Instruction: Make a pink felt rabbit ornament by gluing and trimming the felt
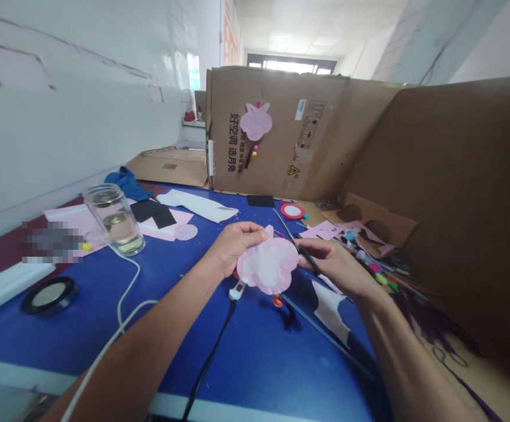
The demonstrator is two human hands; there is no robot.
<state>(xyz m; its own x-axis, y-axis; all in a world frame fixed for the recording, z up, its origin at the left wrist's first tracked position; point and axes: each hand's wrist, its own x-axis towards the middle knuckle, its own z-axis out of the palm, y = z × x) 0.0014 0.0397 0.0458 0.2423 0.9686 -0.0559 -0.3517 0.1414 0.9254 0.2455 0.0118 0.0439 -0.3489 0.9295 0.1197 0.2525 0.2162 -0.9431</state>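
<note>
Centrally, scalloped pink paper cutout (267, 266): between the two hands, above the blue tabletop (176, 305); its middle is paler than its edge
Left hand (240, 249): thumb and fingers pinching the cutout's far left edge
Right hand (327, 264): fingers closed around dark-handled metal scissors (308, 261); blades pointing far and left, near the cutout's right edge; whether they touch it, I cannot tell
Near the cutout: shiny red-orange round piece (277, 300); small white plastic connector (237, 290) on a thin black cable (213, 351)
Left side: clear glass jar (122, 225) with pale yellow liquid; round black tape roll (50, 295), nearer
Right side: pink paper scraps (323, 230)
Far side: red-rimmed white disc (292, 211); upright brown cardboard panel (276, 164) bearing another pink paper shape (256, 123)
</note>
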